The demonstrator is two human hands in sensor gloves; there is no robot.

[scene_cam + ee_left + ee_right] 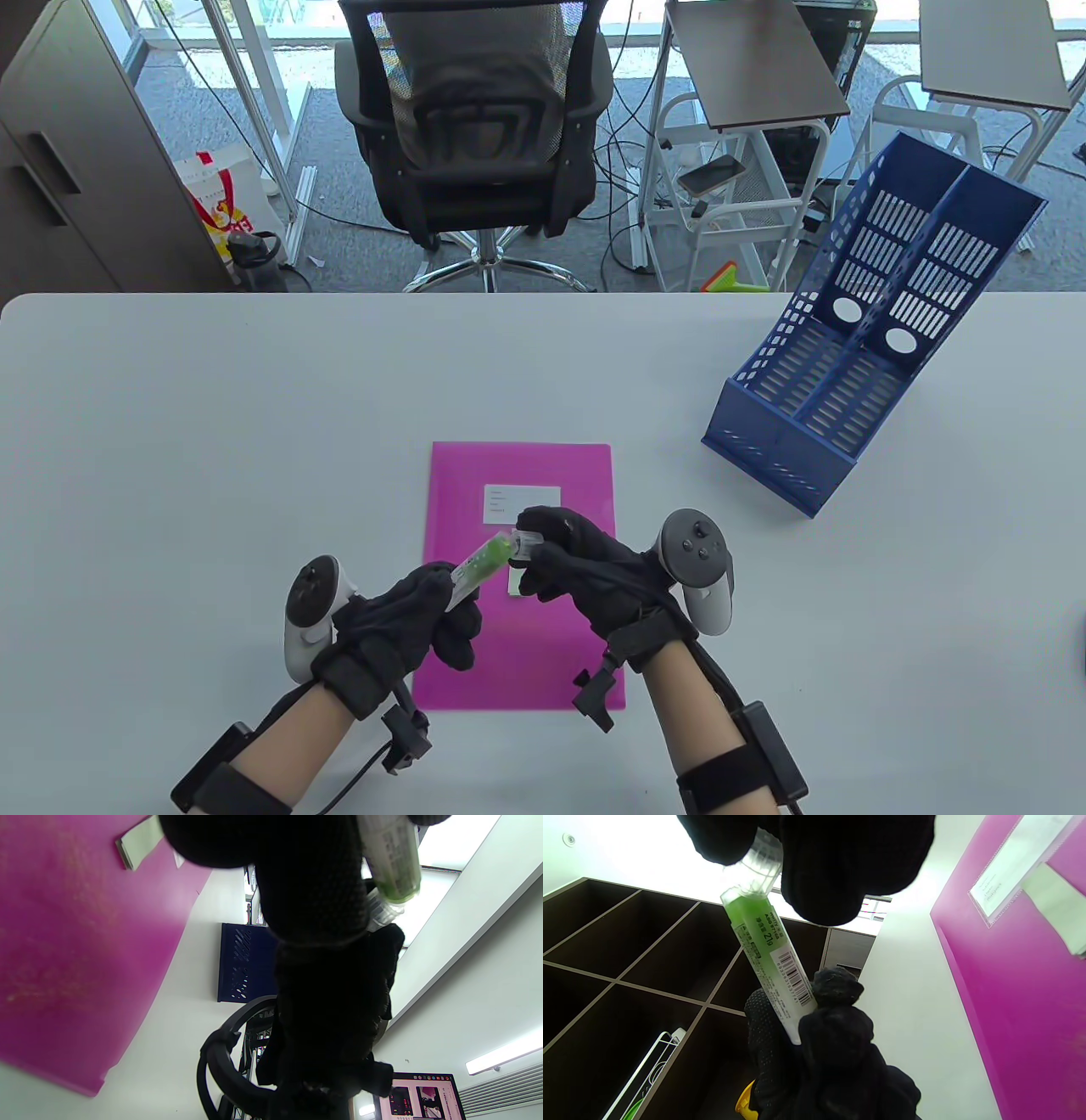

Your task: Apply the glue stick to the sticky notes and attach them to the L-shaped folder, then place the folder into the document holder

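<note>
Both hands hold the green glue stick (479,567) above the pink folder (543,662): left hand (416,615) fingers grip its body, right hand (577,564) fingers pinch its clear cap (757,866).

Folder (522,628) is lying flat on the table (170,475), near centre. Sticky note (515,581) is sitting on the folder, nearer than its label (509,497). Glue stick (479,567) is hanging above the folder, left hand (407,615) at its near-left end, right hand (577,564) at its far-right end. Document holder (848,356) is standing far right, well apart.
</note>
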